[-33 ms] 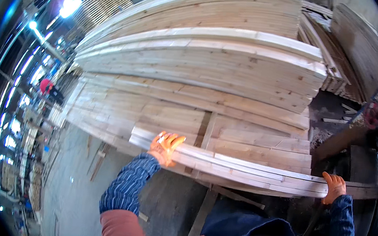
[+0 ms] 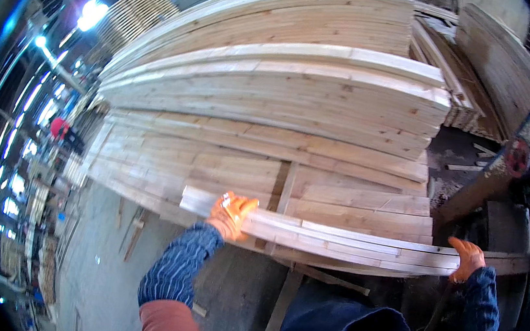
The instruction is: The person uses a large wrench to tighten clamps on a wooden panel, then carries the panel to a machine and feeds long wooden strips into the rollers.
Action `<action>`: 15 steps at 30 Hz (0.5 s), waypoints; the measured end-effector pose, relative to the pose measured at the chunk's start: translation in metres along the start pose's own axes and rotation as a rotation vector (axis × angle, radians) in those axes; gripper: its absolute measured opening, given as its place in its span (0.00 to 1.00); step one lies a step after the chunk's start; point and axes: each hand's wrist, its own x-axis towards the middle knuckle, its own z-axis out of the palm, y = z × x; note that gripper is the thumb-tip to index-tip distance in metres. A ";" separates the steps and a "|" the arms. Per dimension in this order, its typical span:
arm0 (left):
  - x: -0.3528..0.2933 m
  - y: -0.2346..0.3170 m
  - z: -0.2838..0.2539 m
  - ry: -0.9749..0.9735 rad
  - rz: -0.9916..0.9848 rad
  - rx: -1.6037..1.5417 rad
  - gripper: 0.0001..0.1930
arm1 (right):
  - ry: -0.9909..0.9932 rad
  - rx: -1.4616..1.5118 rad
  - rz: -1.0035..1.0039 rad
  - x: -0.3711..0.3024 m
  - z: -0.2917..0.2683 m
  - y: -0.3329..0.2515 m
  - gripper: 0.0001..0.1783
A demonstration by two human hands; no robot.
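Note:
A small bundle of pale wooden boards lies along the near edge of a low stack of planks. My left hand, in an orange glove, wraps over the bundle near its left end, fingers across the top. At the opposite end my right hand, also gloved in orange, closes round the board ends. Its fingers point up beside the end faces, and its grip underneath is hidden. Beneath and behind the bundle are the flat planks of the low stack, with a dark gap between some of them.
Taller stacks of boards stand behind the low one. To the right are a worn metal post and scrap wood on the floor. A person in a red hat is far off at left. Loose wood strips lie on the grey floor.
The view has shifted slightly, moving the stacks a little left in the picture. Both hands keep their hold on the boards, and the left hand sits marginally further right.

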 end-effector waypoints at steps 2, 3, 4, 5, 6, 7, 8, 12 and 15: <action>0.026 0.028 -0.004 0.078 0.084 -0.034 0.51 | 0.295 0.665 -0.103 0.025 -0.001 0.019 0.51; 0.033 0.043 -0.009 0.069 0.076 -0.049 0.49 | 0.401 0.878 -0.170 0.045 -0.020 0.009 0.47; 0.041 0.060 -0.022 0.052 0.105 -0.036 0.47 | 0.559 1.086 -0.250 0.070 -0.032 0.006 0.44; 0.042 0.062 -0.004 0.116 0.160 0.008 0.46 | 0.707 1.204 -0.404 0.104 -0.049 0.004 0.42; 0.037 0.059 0.018 0.159 0.190 0.049 0.44 | 0.717 1.344 -0.260 0.129 -0.088 -0.037 0.40; 0.049 0.079 -0.003 0.056 0.202 -0.014 0.44 | 0.700 1.517 -0.237 0.142 -0.118 -0.046 0.40; 0.055 0.099 -0.027 -0.047 0.203 -0.069 0.44 | 0.723 1.397 -0.138 0.152 -0.151 -0.062 0.44; 0.065 0.110 -0.029 0.094 0.431 -0.363 0.52 | 0.584 1.548 0.105 0.209 -0.217 -0.097 0.48; 0.098 0.072 -0.032 0.064 0.363 -0.754 0.50 | 0.629 1.515 0.022 0.253 -0.208 -0.084 0.40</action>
